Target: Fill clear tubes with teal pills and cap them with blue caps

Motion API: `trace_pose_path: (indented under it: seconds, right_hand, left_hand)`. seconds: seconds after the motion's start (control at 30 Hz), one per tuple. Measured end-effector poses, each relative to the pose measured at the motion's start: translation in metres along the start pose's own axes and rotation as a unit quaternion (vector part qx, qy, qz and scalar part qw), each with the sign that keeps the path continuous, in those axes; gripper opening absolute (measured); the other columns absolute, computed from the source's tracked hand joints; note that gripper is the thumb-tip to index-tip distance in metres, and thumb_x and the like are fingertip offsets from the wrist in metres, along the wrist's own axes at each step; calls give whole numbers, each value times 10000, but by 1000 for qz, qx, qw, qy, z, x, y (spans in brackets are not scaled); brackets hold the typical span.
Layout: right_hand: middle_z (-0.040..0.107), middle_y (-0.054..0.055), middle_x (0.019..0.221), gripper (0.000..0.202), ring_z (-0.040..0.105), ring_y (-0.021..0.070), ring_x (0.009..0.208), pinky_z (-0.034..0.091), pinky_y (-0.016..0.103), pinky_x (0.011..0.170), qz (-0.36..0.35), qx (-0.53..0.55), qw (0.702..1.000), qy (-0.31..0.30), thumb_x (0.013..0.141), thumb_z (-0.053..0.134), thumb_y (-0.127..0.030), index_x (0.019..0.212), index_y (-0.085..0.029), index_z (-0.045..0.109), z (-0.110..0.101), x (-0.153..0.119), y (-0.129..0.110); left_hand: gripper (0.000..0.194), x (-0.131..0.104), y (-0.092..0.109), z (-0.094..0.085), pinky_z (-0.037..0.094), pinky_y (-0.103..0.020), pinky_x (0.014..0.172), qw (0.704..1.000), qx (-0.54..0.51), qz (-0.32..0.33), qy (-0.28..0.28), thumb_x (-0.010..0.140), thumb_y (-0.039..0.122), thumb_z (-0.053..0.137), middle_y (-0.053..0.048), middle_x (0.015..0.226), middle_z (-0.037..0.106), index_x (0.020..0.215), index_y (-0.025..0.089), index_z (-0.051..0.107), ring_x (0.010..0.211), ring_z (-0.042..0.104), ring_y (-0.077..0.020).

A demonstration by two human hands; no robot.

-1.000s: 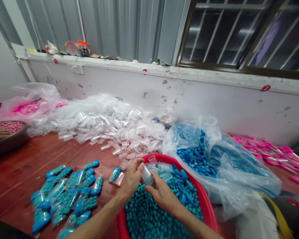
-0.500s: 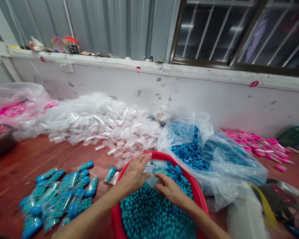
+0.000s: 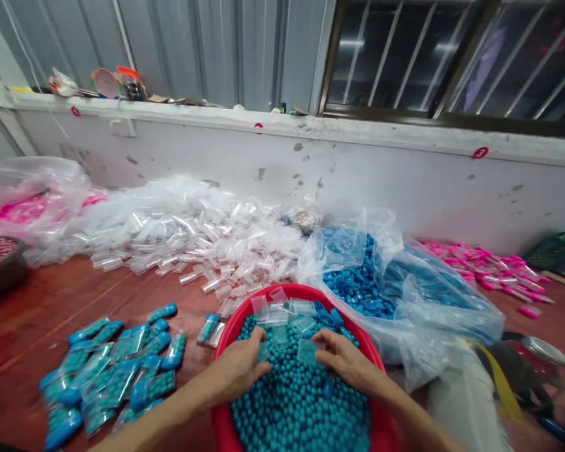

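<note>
A red basin (image 3: pixel 226 414) full of teal beads (image 3: pixel 301 402) stands in front of me. Over its left side, my left hand (image 3: pixel 238 369) is closed, thumb and fingers around a small clear plastic case (image 3: pixel 263 353), partly hidden by the fingers. My right hand (image 3: pixel 346 359) pinches another clear plastic case (image 3: pixel 307 352) by its right end, just above the beads. Several empty clear cases (image 3: pixel 277 313) lie on the beads at the back of the basin. Beside them are a few blue caps (image 3: pixel 335 317).
Bead-filled cases with blue caps (image 3: pixel 117 370) lie on the red table (image 3: pixel 23 326) at left. Behind is a heap of clear cases (image 3: pixel 207 232). A plastic bag of blue caps (image 3: pixel 358 289) touches the basin's right side. Pink pieces (image 3: pixel 494 270) lie farther right.
My hands have moved apart and down toward me, each with a clear case. Loose clear cases now show at the back of the basin, where my hands were.
</note>
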State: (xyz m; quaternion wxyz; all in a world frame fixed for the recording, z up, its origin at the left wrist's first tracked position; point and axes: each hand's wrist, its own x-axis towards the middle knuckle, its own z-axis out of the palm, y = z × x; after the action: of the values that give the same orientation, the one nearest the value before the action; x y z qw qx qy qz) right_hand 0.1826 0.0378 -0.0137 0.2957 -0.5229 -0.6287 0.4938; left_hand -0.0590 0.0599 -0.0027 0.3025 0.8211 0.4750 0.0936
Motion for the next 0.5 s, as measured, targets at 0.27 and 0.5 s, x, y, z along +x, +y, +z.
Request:
trace_pose_path:
  seconds: [0.27,0.5]
  right_hand:
    - [562,77,1002,383,555,159,793,452,332,760,-100,-165,972,138,740,471,-125,1120,-141,518,5,52,-43]
    - [617,39,938,304,566,162,780,451,306,758,-80,-174,978,89,792,474,-210,1080,-178,568,1,-6,-24]
  left_hand:
    - [101,5,6,17,386,-282,717,998,51,-32,10,739,203,412,-41,859,563,793,196,497,800,542,-184]
    - [155,14,0,40,414,-399,756,980,-162,-74,-85,631,135,639,-62,739,606,770,163,577,823,565,-276]
